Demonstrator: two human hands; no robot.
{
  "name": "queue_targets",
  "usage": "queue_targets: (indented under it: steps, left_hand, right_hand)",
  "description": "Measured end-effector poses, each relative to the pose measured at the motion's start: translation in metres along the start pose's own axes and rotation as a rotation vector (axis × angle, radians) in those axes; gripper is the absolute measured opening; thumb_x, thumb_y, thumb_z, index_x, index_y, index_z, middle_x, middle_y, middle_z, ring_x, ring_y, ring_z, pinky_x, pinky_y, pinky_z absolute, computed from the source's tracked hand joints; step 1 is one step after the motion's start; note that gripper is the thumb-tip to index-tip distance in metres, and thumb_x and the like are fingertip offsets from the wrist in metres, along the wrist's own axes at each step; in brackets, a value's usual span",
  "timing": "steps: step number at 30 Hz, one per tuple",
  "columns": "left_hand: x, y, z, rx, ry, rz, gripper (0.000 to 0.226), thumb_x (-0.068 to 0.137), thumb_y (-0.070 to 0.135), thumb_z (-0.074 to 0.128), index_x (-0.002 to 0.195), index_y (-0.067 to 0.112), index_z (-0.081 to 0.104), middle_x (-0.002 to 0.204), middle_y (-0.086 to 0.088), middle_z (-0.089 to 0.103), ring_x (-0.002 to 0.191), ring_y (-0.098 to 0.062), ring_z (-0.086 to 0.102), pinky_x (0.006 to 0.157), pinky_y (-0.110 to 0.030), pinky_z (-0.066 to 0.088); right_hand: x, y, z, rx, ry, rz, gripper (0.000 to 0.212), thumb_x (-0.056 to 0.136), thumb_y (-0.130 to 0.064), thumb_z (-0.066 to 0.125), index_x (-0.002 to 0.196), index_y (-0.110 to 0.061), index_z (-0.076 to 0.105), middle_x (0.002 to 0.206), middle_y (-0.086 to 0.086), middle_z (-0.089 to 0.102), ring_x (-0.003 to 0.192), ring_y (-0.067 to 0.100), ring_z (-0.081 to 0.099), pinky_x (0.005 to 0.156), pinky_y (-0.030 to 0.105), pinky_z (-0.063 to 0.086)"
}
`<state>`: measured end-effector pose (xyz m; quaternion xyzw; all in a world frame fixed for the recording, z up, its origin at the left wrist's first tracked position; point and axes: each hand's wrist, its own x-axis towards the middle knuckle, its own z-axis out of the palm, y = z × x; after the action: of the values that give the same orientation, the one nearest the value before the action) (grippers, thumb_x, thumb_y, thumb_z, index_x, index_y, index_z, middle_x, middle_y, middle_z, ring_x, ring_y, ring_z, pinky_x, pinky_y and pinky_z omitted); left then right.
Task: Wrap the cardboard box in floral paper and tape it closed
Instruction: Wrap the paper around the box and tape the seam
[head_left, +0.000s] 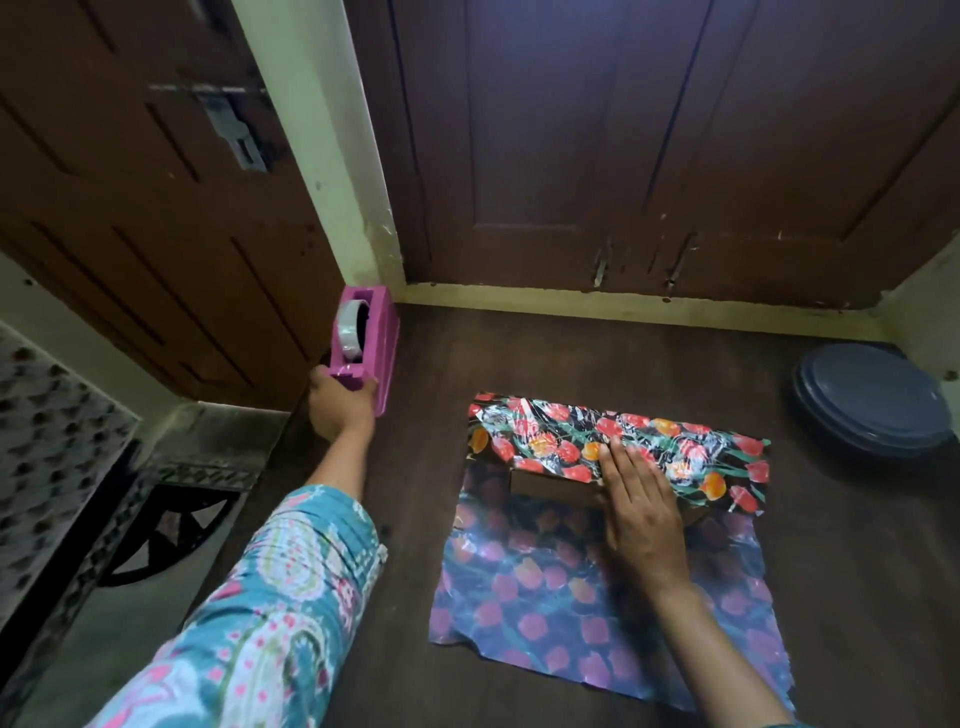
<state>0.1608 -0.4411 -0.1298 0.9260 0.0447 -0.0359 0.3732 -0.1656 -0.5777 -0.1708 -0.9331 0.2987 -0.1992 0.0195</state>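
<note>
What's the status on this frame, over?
Hands: left hand holds pink tape dispenser by the door frame; right hand flat, pressing floral paper onto cardboard box. Box part-covered, near side showing. At right, grey lid, apart from work.

Dark brown floor (545, 353). Brown panelled doors (649, 156) stand far. Another door (119, 234) with a metal latch (236, 132) is left, and a cream pillar (332, 156) stands between. Grey round lid (872, 400) far right.
</note>
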Motion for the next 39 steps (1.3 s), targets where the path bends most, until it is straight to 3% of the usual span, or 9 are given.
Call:
queue_targets:
  steps: [3, 11, 18, 23, 25, 28, 31, 35, 39]
  left_hand:
    - [-0.027, -0.009, -0.008, 0.037, 0.000, 0.051, 0.059, 0.076, 0.032, 0.075, 0.122, 0.008, 0.048, 0.123, -0.020, 0.057, 0.111, -0.039, 0.056, 0.086, -0.044, 0.045]
    - [-0.132, -0.042, -0.041, 0.023, -0.025, 0.114, 0.058, 0.079, 0.030, 0.073, 0.125, 0.010, 0.046, 0.124, -0.015, 0.057, 0.110, -0.035, 0.057, 0.084, -0.041, 0.047]
    - [-0.182, -0.068, -0.060, 0.136, -0.066, 0.063, 0.074, 0.082, 0.037, 0.070, 0.141, 0.015, 0.031, 0.134, -0.014, 0.051, 0.119, -0.032, 0.053, 0.090, -0.044, 0.047]
    - [-0.170, -0.066, -0.074, 0.099, -0.229, 0.029, 0.088, 0.081, 0.034, 0.071, 0.149, 0.012, 0.020, 0.151, -0.015, 0.029, 0.136, -0.030, 0.034, 0.106, -0.040, 0.033]
    - [-0.161, -0.061, -0.081, 0.004, -0.192, 0.024, 0.067, 0.085, 0.028, 0.067, 0.143, 0.012, 0.037, 0.145, -0.015, 0.037, 0.131, -0.028, 0.040, 0.103, -0.035, 0.035]
    - [-0.145, -0.049, -0.087, -0.183, -0.207, -0.128, 0.023, 0.090, 0.020, 0.055, 0.106, 0.008, 0.066, 0.114, -0.017, 0.063, 0.099, -0.030, 0.059, 0.078, -0.032, 0.044]
    - [-0.130, -0.035, -0.089, -0.282, -0.347, -0.319, 0.026, 0.092, 0.020, 0.046, 0.096, 0.003, 0.065, 0.090, -0.012, 0.063, 0.090, -0.028, 0.059, 0.075, -0.036, 0.046]
    - [-0.128, -0.009, -0.103, -0.253, -0.510, -0.413, 0.019, 0.097, 0.020, 0.039, 0.100, 0.011, 0.056, 0.081, -0.006, 0.060, 0.090, -0.023, 0.057, 0.081, -0.041, 0.044]
    - [-0.134, -0.009, -0.108, -0.336, -0.467, -0.407, 0.016, 0.096, 0.023, 0.045, 0.093, 0.012, 0.057, 0.081, -0.005, 0.058, 0.087, -0.023, 0.056, 0.082, -0.041, 0.045]
  right_hand:
    - [0.000, 0.001, 0.000, -0.004, 0.035, -0.016, 0.048, 0.088, -0.017, 0.037, 0.131, -0.002, 0.052, 0.135, 0.015, 0.052, 0.127, 0.025, 0.037, 0.112, 0.032, 0.014]
    - [0.000, 0.001, -0.002, -0.004, 0.010, -0.025, 0.051, 0.079, -0.009, 0.049, 0.128, -0.001, 0.054, 0.132, 0.017, 0.055, 0.125, 0.029, 0.044, 0.112, 0.034, 0.018]
    - [0.001, 0.001, -0.010, 0.034, -0.067, -0.033, 0.050, 0.081, -0.014, 0.043, 0.126, 0.002, 0.055, 0.129, 0.020, 0.056, 0.119, 0.033, 0.055, 0.107, 0.037, 0.023]
    - [-0.001, 0.003, -0.009, 0.048, -0.074, -0.044, 0.053, 0.077, -0.010, 0.047, 0.128, 0.004, 0.053, 0.131, 0.022, 0.054, 0.119, 0.034, 0.054, 0.108, 0.038, 0.022]
    - [-0.001, 0.003, -0.008, 0.047, -0.067, -0.053, 0.053, 0.078, -0.010, 0.046, 0.128, 0.004, 0.053, 0.131, 0.022, 0.054, 0.120, 0.034, 0.054, 0.108, 0.038, 0.021]
    - [-0.001, 0.004, -0.004, 0.046, -0.054, -0.061, 0.052, 0.078, -0.010, 0.047, 0.128, 0.004, 0.052, 0.131, 0.022, 0.054, 0.120, 0.034, 0.054, 0.109, 0.038, 0.021]
    - [-0.001, 0.005, -0.002, 0.031, -0.031, -0.068, 0.051, 0.078, -0.010, 0.050, 0.128, 0.004, 0.053, 0.130, 0.022, 0.054, 0.119, 0.034, 0.054, 0.108, 0.038, 0.023]
    - [0.000, 0.004, 0.000, 0.008, 0.009, -0.069, 0.047, 0.084, -0.013, 0.046, 0.127, 0.003, 0.053, 0.130, 0.022, 0.055, 0.118, 0.035, 0.054, 0.107, 0.039, 0.024]
    - [-0.002, 0.004, 0.002, 0.005, 0.030, -0.051, 0.047, 0.087, -0.016, 0.038, 0.128, 0.002, 0.053, 0.131, 0.022, 0.054, 0.119, 0.035, 0.054, 0.109, 0.039, 0.023]
